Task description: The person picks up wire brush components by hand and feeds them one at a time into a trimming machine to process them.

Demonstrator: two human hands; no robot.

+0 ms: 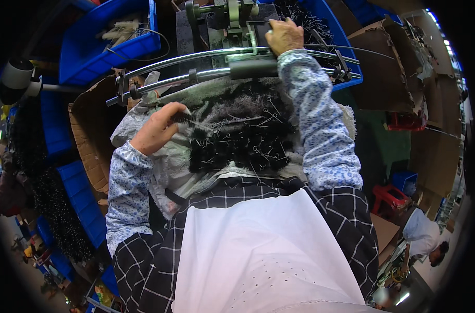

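My left hand [158, 127] is closed on a few thin wire brushes [188, 120], their pale wire stems reaching out to the right. Below it, a heap of small black-bristled brushes with looped wire ends [242, 146] lies on a white sack [177, 141] across my lap. Farther off, my right hand [286, 36] is at the metal machine [232, 28], fingers curled beside its wire guide. Whatever those fingers grip is too small to make out.
Curved metal rails [175, 81] cross in front of me. A blue bin [109, 57] with pale pieces stands at the far left, and another blue bin [344, 31] with dark brushes at the far right. Cardboard boxes [91, 141] flank me. A person [422, 235] is at lower right.
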